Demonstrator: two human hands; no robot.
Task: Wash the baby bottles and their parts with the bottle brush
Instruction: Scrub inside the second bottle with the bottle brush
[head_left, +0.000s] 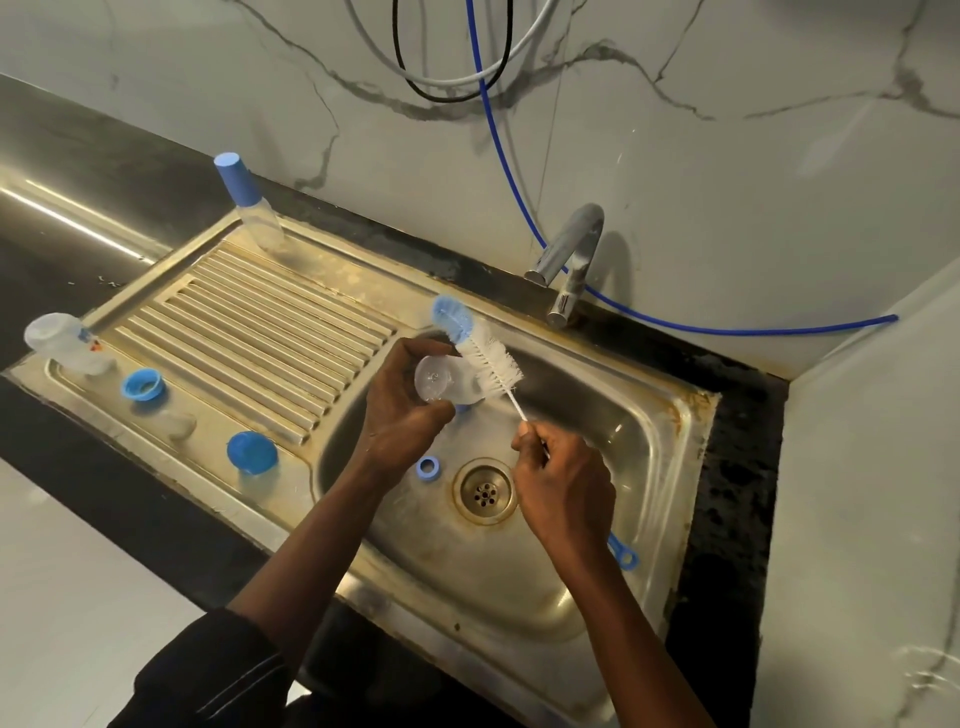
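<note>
- Head view: a clear baby bottle lies on its side in the air above the far left part of the sink bowl, its round see-through base turned towards the camera and a bit of blue showing at its lower end.
- The bottle brush has white bristles, a pale blue sponge tip pointing far and left, and a thin white stem. The bristles lie against the bottle's far right side.
- A blue looped handle end shows past the right wrist, over the bowl's right side.
- The left hand grasps the bottle, with its fingers curled over the top and the thumb below. The forearm comes up from the near edge in a dark sleeve.
- The right hand pinches the brush stem at its fingertips, knuckles up, above the drain.
- A small blue ring lies in the bowl just left of the drain.
- On the ribbed drainboard a capped bottle stands upright at the far corner and a clear bottle lies on its side at the left end.
- Beside that one sits a blue collar, and further right along the near rim a blue cap.
- A metal tap stands behind the bowl and a blue hose runs past it along the marble wall. The dark desk borders the sink.
</note>
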